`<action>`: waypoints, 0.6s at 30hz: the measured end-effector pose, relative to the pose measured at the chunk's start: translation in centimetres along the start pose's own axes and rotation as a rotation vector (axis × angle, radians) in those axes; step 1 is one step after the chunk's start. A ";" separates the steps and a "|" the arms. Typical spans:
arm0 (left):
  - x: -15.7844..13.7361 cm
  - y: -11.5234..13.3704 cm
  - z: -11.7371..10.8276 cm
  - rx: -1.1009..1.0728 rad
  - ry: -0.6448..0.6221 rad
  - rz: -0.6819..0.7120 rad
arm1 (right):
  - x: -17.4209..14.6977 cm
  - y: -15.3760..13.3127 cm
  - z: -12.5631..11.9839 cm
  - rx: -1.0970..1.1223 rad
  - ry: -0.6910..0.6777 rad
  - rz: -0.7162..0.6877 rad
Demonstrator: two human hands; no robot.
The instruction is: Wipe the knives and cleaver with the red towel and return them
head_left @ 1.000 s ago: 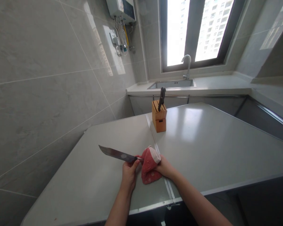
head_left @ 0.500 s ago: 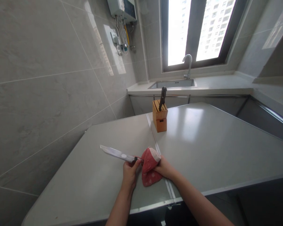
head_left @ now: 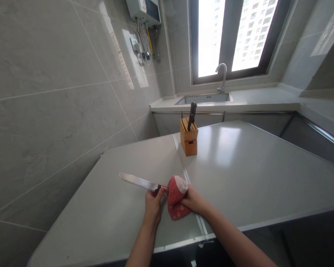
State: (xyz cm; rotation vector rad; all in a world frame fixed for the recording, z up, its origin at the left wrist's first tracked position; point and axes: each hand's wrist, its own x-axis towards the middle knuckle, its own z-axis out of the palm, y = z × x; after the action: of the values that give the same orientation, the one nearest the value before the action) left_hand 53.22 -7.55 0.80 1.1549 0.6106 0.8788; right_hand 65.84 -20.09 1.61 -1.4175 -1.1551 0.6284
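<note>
While my left hand [head_left: 152, 204] pinches a knife [head_left: 140, 182] by its handle, my right hand [head_left: 196, 200], fingers partly hidden, clutches red cloth [head_left: 175, 194] around the handle's end, wooden knife block [head_left: 190, 137] beyond.

Knife blade [head_left: 139, 180] gone from dark to pale, brighter than a second ago

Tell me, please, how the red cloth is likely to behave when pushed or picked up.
The red cloth is probably floppy, since it folds and droops beside the right hand. It seems unlikely to roll, given its loose, uneven shape. Pushing it might also shift the knife, which reaches its edge.
</note>
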 end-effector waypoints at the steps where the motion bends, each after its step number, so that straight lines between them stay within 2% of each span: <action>1: 0.0 0.0 0.0 0.007 0.002 0.007 | 0.0 0.1 0.1 -0.008 0.011 -0.003; 6: 0.0 0.2 0.1 0.012 -0.003 0.059 | 0.1 -0.3 0.3 -0.126 0.045 -0.047; 10: 0.1 0.1 0.0 -0.002 0.031 0.032 | 0.1 -0.5 0.3 -0.184 0.044 -0.075; 13: 0.2 0.1 0.0 -0.008 0.024 -0.007 | 0.1 -0.2 0.2 -0.140 0.051 -0.063; 18: 0.1 0.2 -0.1 -0.124 -0.078 -0.056 | 0.1 -0.1 0.1 -0.008 0.043 -0.018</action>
State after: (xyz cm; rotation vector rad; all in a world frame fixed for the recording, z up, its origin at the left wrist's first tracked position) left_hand 53.19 -7.36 0.92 1.0505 0.5155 0.8086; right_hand 65.74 -19.97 1.68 -1.4191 -1.1366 0.5788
